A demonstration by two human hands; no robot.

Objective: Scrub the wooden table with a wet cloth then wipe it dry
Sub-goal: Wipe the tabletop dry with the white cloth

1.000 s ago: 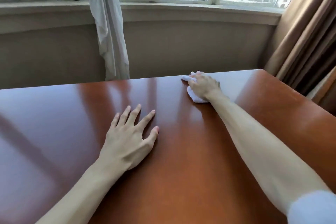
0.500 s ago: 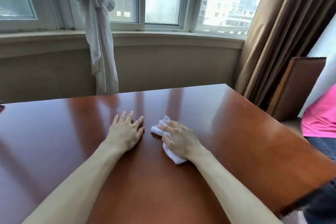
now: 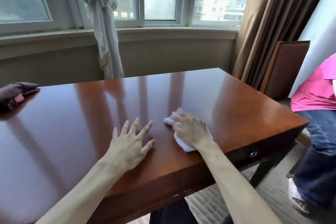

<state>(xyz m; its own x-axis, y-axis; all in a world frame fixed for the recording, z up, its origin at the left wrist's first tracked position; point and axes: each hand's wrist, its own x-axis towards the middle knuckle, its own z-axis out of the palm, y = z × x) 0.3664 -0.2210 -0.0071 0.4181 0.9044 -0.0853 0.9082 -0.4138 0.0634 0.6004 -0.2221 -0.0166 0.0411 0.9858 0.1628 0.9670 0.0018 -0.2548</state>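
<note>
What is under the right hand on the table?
A white cloth lies under the right hand, pressed on the table. Its middle is covered by the hand; only its ends show.

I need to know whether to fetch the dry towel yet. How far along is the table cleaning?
Still in the scrubbing stage. The right hand presses the white cloth on the wooden table near its front right edge, while the left hand rests flat beside it. The glossy top makes scrubbed areas hard to tell. The left part, near the dark pouch, likely remains, then the dry wipe.
</note>
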